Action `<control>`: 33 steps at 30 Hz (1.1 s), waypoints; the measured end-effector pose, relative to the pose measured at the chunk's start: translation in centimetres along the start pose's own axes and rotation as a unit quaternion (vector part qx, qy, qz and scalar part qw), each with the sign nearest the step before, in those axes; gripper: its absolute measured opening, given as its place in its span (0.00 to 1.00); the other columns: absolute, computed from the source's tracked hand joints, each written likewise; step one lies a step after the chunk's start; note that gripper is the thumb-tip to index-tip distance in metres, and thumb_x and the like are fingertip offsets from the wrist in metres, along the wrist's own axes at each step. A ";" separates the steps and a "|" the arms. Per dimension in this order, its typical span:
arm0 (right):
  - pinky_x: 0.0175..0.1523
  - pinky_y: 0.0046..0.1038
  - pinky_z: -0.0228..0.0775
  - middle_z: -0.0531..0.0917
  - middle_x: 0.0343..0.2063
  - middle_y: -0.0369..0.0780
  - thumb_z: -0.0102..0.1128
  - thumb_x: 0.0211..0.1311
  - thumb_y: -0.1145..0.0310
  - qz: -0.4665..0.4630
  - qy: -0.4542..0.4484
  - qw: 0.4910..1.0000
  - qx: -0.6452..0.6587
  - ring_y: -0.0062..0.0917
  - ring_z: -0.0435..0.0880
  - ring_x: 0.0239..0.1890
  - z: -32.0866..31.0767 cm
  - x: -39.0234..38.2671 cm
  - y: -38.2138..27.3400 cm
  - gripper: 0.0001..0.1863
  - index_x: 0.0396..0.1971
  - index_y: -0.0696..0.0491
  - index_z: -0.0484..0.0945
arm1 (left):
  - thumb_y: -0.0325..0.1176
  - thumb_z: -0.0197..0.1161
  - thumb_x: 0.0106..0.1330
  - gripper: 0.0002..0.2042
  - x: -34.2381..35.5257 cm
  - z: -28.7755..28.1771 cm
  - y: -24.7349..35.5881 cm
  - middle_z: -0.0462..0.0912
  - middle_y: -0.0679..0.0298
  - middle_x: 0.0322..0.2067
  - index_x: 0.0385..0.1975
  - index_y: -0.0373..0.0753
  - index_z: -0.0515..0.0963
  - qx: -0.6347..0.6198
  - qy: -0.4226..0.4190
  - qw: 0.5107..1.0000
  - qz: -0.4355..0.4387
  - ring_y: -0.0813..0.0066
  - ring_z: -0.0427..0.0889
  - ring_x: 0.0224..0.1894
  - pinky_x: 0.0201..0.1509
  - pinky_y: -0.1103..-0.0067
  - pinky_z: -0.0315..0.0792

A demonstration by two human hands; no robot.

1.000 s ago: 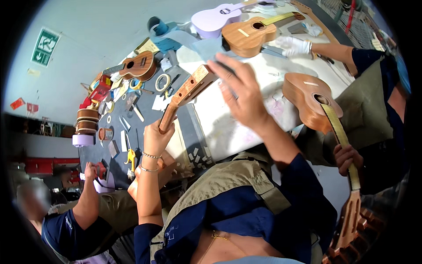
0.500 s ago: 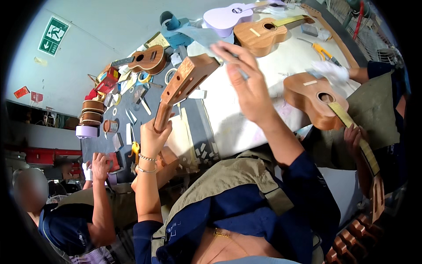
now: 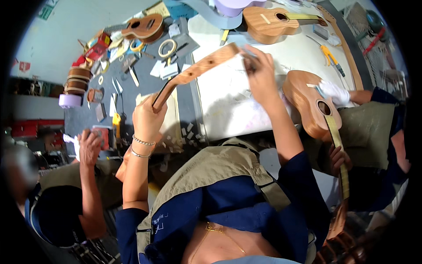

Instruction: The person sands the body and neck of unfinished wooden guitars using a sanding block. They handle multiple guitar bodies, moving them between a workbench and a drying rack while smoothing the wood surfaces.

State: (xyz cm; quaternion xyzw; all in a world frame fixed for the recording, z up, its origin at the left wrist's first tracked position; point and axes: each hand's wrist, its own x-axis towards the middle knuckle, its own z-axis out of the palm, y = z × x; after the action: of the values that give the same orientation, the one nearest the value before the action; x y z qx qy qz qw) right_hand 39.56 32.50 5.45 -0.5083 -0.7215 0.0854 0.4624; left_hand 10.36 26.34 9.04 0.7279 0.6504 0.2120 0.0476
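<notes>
My left hand [image 3: 147,118] is wrapped round the neck of a bare-wood ukulele [image 3: 200,67]. Its headstock, with tuner holes along the side, points up and to the right. Most of its body is hidden behind my left forearm. At the far end of the headstock is my right hand [image 3: 265,81], its fingers curled around something small and dark. That piece is partly hidden and blurred, so I cannot name it.
On the right, a co-worker's white-gloved hand [image 3: 335,93] rubs another ukulele [image 3: 303,103]. A ukulele [image 3: 268,27], a yellow-handled tool [image 3: 327,55], tape rolls [image 3: 167,47] and a dark ukulele [image 3: 144,28] lie on the bench. At left, another person's hand [image 3: 89,145] works.
The ukulele's headstock has tipped over to the right and turned, showing its narrow side. My right hand has curled in and come down to its end. The whole view has shifted slightly.
</notes>
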 end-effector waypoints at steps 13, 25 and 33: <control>0.68 0.42 0.38 0.60 0.62 0.40 0.48 0.62 0.60 -0.053 -0.293 0.947 -0.117 0.31 0.54 0.66 12.4 -8.0 10.3 0.28 0.62 0.50 0.58 | 0.27 0.54 0.53 0.24 -4.6 18.1 1.4 0.68 0.66 0.26 0.54 0.39 0.66 0.217 -0.057 0.974 0.017 0.74 0.73 0.25 0.23 0.81 0.71; 0.67 0.45 0.42 0.60 0.63 0.35 0.53 0.57 0.64 -0.038 -0.350 0.934 0.060 0.25 0.56 0.65 13.1 -8.8 5.6 0.28 0.59 0.48 0.62 | 0.25 0.53 0.54 0.21 -4.3 18.0 1.2 0.69 0.63 0.26 0.51 0.37 0.68 0.183 -0.102 0.978 -0.014 0.70 0.74 0.25 0.23 0.80 0.72; 0.68 0.44 0.36 0.55 0.65 0.38 0.46 0.61 0.62 -0.010 -0.370 0.924 -0.092 0.29 0.50 0.68 12.8 -9.2 7.7 0.29 0.63 0.47 0.55 | 0.25 0.53 0.54 0.20 -3.5 18.5 0.8 0.68 0.63 0.26 0.50 0.37 0.69 0.190 -0.072 0.979 0.014 0.71 0.74 0.25 0.23 0.80 0.72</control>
State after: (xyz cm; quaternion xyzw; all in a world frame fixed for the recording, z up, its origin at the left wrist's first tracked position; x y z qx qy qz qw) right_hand 35.47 33.02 -11.56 -0.4734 -0.8511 0.1961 0.1141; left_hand 17.77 26.62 -8.32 0.7459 0.6635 0.0323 -0.0474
